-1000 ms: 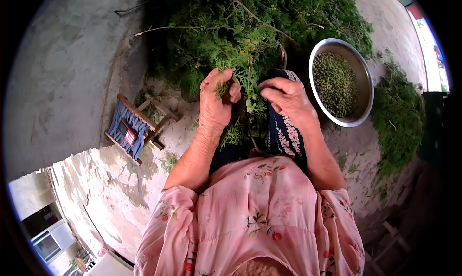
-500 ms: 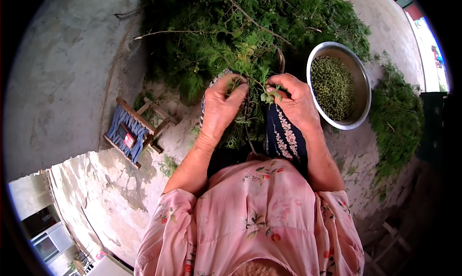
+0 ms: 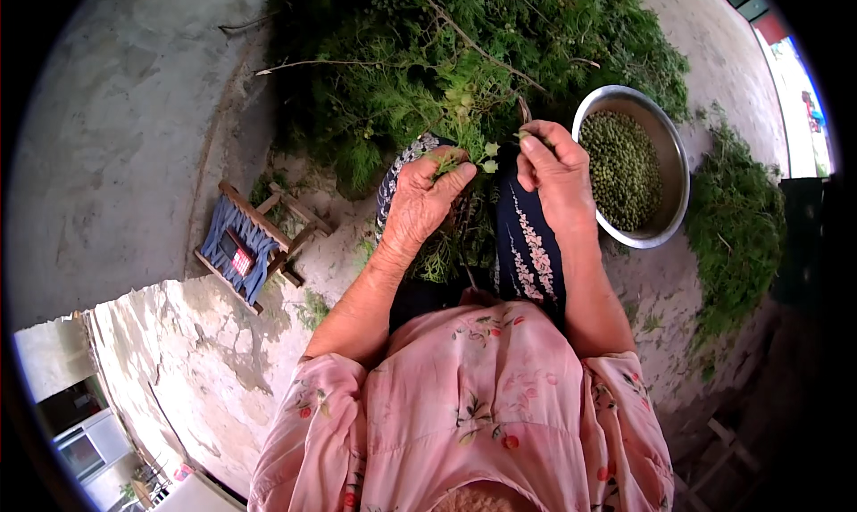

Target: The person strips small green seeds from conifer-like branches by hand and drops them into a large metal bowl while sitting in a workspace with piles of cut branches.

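Sprig (image 3: 488,158) of evergreen sits above the lap, pinched between the thumb and fingers of the left hand (image 3: 418,198), which hide its lower end. Beside it, the right hand (image 3: 561,180) has its fingertips drawn together near a speck of green; I cannot tell whether they grip it. Beyond, the branch pile (image 3: 357,101) is cut off by the upper edge. Green berries (image 3: 620,168) hide the floor of the metal bowl (image 3: 673,177). On the stool (image 3: 253,213), a red handset's (image 3: 241,261) markings are too small to read.
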Tool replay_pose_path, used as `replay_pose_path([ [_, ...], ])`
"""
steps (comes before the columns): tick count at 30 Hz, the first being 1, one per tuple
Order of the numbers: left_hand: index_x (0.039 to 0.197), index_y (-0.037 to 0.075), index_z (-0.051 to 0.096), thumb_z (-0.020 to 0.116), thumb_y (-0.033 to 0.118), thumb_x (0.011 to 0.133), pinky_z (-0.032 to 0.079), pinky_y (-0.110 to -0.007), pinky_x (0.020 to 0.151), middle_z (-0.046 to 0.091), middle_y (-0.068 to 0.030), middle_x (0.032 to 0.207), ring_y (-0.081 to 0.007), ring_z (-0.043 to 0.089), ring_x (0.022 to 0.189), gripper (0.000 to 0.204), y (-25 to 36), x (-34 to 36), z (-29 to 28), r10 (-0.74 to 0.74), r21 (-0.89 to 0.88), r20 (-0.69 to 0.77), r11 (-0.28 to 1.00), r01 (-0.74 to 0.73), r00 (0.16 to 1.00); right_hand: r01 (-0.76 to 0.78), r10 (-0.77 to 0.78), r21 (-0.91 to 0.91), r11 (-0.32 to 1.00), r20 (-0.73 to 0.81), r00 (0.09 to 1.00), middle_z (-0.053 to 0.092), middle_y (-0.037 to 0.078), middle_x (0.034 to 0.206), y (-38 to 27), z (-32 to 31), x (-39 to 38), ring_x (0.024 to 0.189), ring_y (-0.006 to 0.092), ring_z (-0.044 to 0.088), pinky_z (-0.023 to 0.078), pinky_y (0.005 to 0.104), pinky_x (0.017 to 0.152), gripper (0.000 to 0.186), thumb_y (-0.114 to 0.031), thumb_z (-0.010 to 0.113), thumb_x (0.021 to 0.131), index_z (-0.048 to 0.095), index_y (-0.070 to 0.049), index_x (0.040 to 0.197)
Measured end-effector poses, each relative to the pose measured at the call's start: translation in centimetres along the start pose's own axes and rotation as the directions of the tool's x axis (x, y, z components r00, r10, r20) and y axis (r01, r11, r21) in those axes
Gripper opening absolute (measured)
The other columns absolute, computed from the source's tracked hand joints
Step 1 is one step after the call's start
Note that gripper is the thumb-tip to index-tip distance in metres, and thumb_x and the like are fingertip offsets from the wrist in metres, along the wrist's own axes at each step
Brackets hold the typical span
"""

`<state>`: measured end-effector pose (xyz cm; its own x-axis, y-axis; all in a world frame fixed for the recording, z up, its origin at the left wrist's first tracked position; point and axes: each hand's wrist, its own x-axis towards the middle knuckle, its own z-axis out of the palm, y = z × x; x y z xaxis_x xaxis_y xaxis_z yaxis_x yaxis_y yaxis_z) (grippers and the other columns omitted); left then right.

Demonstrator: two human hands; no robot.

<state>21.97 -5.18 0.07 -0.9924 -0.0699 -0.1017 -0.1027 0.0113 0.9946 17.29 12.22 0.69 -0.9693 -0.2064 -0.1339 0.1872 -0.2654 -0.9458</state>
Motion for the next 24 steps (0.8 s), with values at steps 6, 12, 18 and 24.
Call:
replay_pose_path([
  [6, 0.09, 0.0, 0.063, 0.07, 0.014, 0.073, 0.043, -0.023, 0.068, 0.061, -0.0023, 0.081, -0.0081, 0.052, 0.072, 0.023, -0.5, 0.2, -0.2, 0.074, 0.137, -0.062, 0.988, -0.065, 0.995, -0.157, 0.162, 0.47, 0.869, 0.03, 0.986, 0.052, 0.004, 0.078, -0.9, 1.1, -0.6, 0.06, 0.0082, 0.046, 0.032, 0.0189, 0.047, 0.014, -0.002, 0.052, 0.082, 0.053, 0.0, 0.096],
  [12, 0.088, 0.0, 0.063, 0.07, 0.013, 0.073, 0.042, -0.022, 0.065, 0.061, -0.0013, 0.078, -0.0074, 0.051, 0.07, 0.021, -1.0, 0.4, -0.1, 0.087, 0.101, -0.051, 0.992, -0.081, 0.995, -0.065, 0.077, -0.112, 0.992, 0.11, 0.991, 0.05, 0.0, 0.061, 0.5, 2.3, -0.3, 0.052, 0.0057, 0.047, 0.036, 0.0168, 0.045, 0.019, -0.006, 0.062, 0.077, 0.058, 0.002, 0.095],
  [18, 0.076, 0.006, 0.062, 0.07, 0.012, 0.072, 0.033, -0.02, 0.047, 0.052, 0.005, 0.064, -0.0044, 0.043, 0.054, 0.011, -0.4, 0.4, 0.4, -0.057, -0.368, -0.089, 0.929, 0.02, 0.994, -0.174, 0.216, 0.517, 0.838, -0.022, 0.976, 0.051, 0.005, 0.074, 2.5, 1.1, 0.7, 0.047, 0.0093, 0.04, 0.026, 0.0194, 0.038, 0.022, -0.022, 0.053, 0.087, 0.054, 0.0, 0.089],
  [24, 0.072, 0.008, 0.058, 0.066, 0.01, 0.077, 0.029, -0.018, 0.048, 0.046, 0.01, 0.062, -0.0018, 0.037, 0.054, 0.009, -0.5, 0.3, -0.3, -0.08, -0.418, -0.124, 0.908, 0.021, 0.989, -0.14, 0.117, 0.352, 0.925, 0.085, 0.989, 0.052, 0.003, 0.071, 0.2, 3.1, -0.6, 0.055, 0.0089, 0.047, 0.034, 0.0193, 0.043, 0.012, -0.012, 0.052, 0.086, 0.054, -0.002, 0.091],
])
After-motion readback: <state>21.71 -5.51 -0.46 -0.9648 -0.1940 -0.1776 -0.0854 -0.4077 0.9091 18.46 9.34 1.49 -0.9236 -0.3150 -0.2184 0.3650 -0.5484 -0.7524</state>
